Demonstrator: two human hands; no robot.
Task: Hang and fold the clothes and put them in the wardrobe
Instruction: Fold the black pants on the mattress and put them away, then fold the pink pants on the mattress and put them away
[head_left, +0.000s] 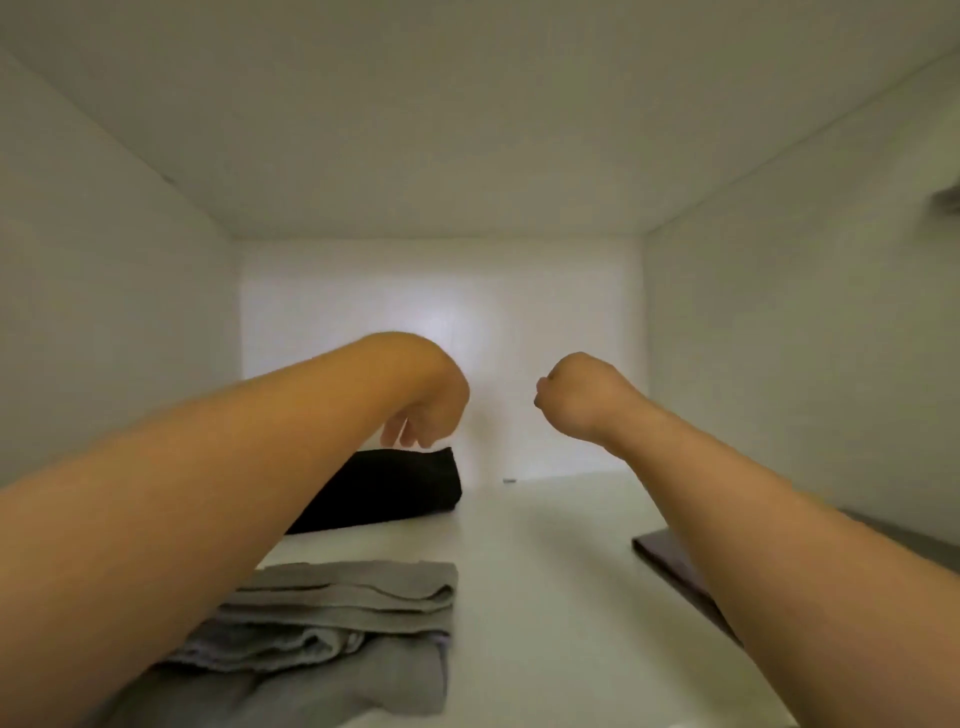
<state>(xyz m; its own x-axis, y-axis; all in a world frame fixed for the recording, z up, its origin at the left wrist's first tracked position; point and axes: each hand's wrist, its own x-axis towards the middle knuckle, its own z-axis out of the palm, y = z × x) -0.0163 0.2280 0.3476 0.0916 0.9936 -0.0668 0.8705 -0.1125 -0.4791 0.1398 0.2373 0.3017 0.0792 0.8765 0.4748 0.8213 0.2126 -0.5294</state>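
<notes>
Three folded pieces lie on the shelf (545, 561) inside the wardrobe (441, 291): a black fold (395, 491) at the back left, a grey fold (358, 608) nearer you on the left, and a dark fold (667, 561) on the right, partly hidden by your right arm (779, 571).

Your left hand (431, 408) hangs over the black fold's top edge, fingers loose and pointing down, gripping nothing. Whether the tips touch the cloth cannot be told from this view. Your right hand (576, 395) is balled into a fist in the air, well apart from any cloth, with nothing in it.

Expect all three to be light, soft and floppy, with nothing fragile about them. The grey fold looks the loosest. Its layers are stepped and a paler layer bulges at the front, so lifting it by one corner would likely let it fall open. To move it, slide flat fingers under the whole stack with your thumb on top.

The black fold looks thick and compact, so you could probably nudge it from its side. The shelf looks smooth, and cloth should slide easily on it.
</notes>
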